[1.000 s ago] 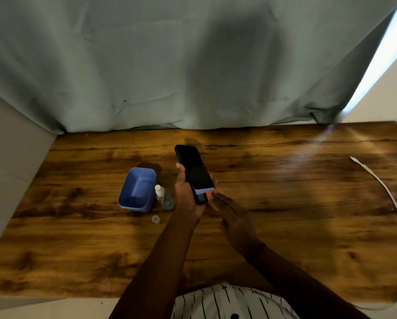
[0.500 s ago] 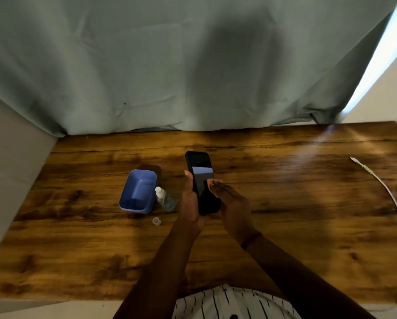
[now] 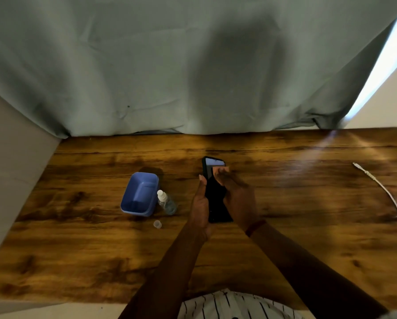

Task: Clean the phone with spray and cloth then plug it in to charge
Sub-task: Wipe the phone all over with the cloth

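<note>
Gripping the phone (image 3: 216, 203) mid-frame, the left hand (image 3: 199, 204) curls round its edge; the right hand (image 3: 239, 196) presses the screen, fingers straight.

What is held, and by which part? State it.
The left hand grips the phone by its lower left edge; the right hand lies flat on its screen.

Phone (image 3: 216, 203) screen partly covered by right hand (image 3: 236, 199); left hand (image 3: 198, 208) fingers hidden behind it. Cable (image 3: 386, 192) cut off at right edge.
</note>
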